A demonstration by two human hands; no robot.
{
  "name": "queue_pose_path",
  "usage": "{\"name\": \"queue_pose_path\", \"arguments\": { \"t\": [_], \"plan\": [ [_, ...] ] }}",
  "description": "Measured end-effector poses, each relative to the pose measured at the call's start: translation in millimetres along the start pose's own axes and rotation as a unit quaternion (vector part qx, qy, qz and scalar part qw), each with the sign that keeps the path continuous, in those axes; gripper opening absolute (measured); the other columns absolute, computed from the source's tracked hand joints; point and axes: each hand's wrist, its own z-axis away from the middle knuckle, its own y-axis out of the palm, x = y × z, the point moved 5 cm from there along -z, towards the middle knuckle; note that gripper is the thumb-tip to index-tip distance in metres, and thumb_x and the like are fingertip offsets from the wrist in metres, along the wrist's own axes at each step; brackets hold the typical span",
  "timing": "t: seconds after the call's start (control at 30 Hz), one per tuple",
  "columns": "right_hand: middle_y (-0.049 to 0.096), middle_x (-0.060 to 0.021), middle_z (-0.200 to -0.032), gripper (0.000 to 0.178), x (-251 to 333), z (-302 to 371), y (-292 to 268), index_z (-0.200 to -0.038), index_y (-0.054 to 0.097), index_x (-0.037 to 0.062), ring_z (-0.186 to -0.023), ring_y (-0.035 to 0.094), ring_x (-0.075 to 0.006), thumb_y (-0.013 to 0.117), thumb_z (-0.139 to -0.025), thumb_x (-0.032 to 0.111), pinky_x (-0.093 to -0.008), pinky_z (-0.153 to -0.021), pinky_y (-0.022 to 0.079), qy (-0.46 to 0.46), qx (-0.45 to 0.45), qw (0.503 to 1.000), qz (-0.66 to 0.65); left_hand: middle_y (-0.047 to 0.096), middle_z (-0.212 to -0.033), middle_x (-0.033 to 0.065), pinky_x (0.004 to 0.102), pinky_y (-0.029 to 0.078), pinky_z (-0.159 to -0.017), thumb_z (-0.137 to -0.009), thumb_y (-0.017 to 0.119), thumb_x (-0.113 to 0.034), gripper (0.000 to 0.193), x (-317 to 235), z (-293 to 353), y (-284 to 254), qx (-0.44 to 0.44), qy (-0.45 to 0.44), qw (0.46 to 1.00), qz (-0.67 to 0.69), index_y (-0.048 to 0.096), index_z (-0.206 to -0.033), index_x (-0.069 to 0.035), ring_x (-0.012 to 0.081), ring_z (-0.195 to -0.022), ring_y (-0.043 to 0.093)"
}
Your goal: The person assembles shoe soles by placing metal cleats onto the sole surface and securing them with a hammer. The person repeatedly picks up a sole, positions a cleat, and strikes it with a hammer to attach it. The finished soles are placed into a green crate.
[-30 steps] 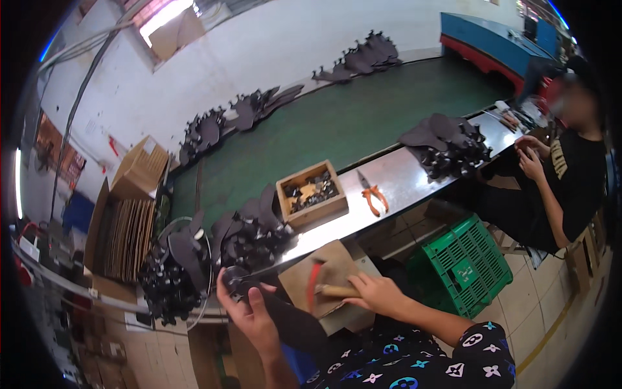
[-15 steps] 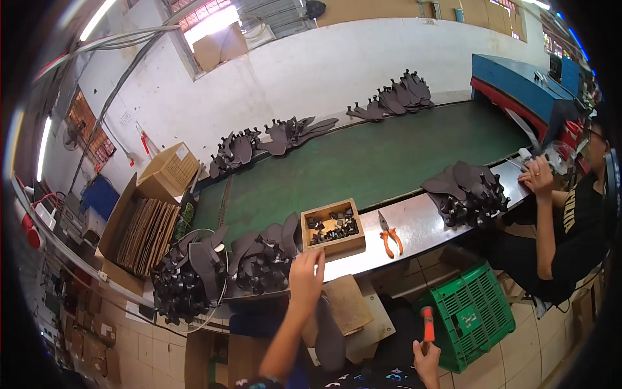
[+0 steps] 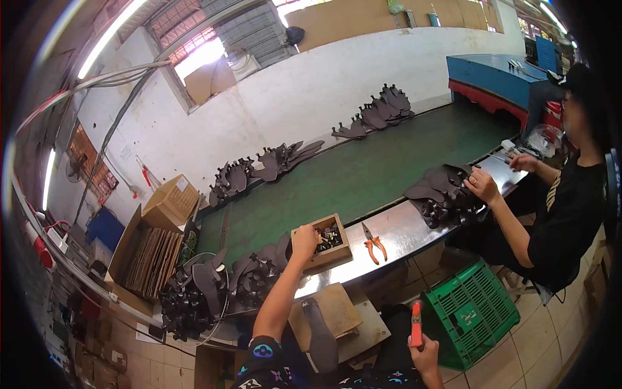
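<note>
My left hand (image 3: 304, 242) reaches over the near left corner of a wooden box (image 3: 332, 260), fingers bent together and down among small black pieces (image 3: 332, 237). What is between the fingertips is too small to make out. My right hand (image 3: 424, 355), low at the right, is wrapped round a red hammer-like tool (image 3: 416, 324) held upright. Between my arms a dark grey shoe sole (image 3: 321, 339) lies lengthwise, partly over a worn tan board (image 3: 338, 309).
Orange-handled pliers (image 3: 373, 245) lie right of the box. Piles of dark soles with black heels (image 3: 262, 268) line the bench edge and the green belt's (image 3: 311, 188) far side. A green crate (image 3: 470, 314) stands at right. A co-worker (image 3: 560, 207) handles another sole pile (image 3: 440, 194).
My left hand has moved up from the box's near edge into it. The red tool has swung more upright in my right hand. The co-worker's hand has come onto the right pile.
</note>
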Motion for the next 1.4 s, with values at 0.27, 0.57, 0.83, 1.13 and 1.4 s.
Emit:
{"name": "queue_pose_path", "arguments": {
  "t": [0.27, 0.57, 0.83, 1.13, 1.4],
  "plan": [
    [0.074, -0.0089, -0.08, 0.022, 127, -88, 22, -0.104, 0.073, -0.0011, -0.077, 0.069, -0.0089, 0.074, -0.088, 0.014, -0.0267, -0.067, 0.054, -0.096, 0.114, 0.971, -0.187, 0.065, -0.076, 0.0105, 0.0307, 0.047, -0.059, -0.087, 0.072, -0.01, 0.012, -91, 133, -121, -0.088, 0.082, 0.957, 0.263, 0.068, -0.087, 0.002, 0.0165, -0.062, 0.059],
    [0.071, -0.005, -0.084, 0.029, 237, -65, 81, -0.105, 0.071, -0.0039, -0.078, 0.063, -0.0067, 0.079, -0.084, 0.014, -0.0247, -0.07, 0.051, -0.155, 0.277, 0.91, -0.266, 0.066, -0.08, 0.0076, 0.023, 0.044, -0.057, -0.078, 0.073, 0.005, 0.009, -120, 251, -192, -0.158, 0.039, 0.934, 0.319, 0.068, -0.085, 0.001, 0.0102, -0.064, 0.057],
    [0.071, -0.008, -0.085, 0.025, 206, -69, 115, -0.099, 0.07, -0.0054, -0.076, 0.065, -0.0112, 0.08, -0.082, 0.011, -0.0255, -0.069, 0.052, -0.202, 0.217, 0.941, -0.164, 0.066, -0.103, 0.0138, 0.0398, 0.049, -0.088, -0.077, 0.081, -0.015, 0.043, -53, 270, -133, -0.144, -0.119, 0.948, 0.256, 0.064, -0.114, 0.001, 0.0324, -0.098, 0.062],
    [0.068, -0.0032, -0.08, 0.023, 174, -96, 159, -0.101, 0.07, -0.0037, -0.069, 0.054, -0.0069, 0.075, -0.087, 0.014, -0.0257, -0.065, 0.046, -0.129, 0.294, 0.938, -0.13, 0.072, -0.103, 0.014, 0.0394, 0.047, -0.092, -0.078, 0.077, -0.016, 0.029, -13, 249, -68, -0.075, -0.044, 0.951, 0.296, 0.071, -0.104, -0.004, 0.0322, -0.101, 0.067],
    [0.07, -0.0104, -0.09, 0.021, 175, -113, 180, -0.104, 0.066, -0.0039, -0.082, 0.062, -0.0133, 0.071, -0.087, 0.006, -0.0296, -0.075, 0.05, -0.243, 0.331, 0.91, -0.056, 0.071, -0.105, 0.0101, 0.0392, 0.043, -0.094, -0.079, 0.077, -0.018, 0.027, -26, 249, -71, -0.075, 0.02, 0.955, 0.287, 0.07, -0.102, -0.005, 0.0273, -0.104, 0.065]
  ]
}}
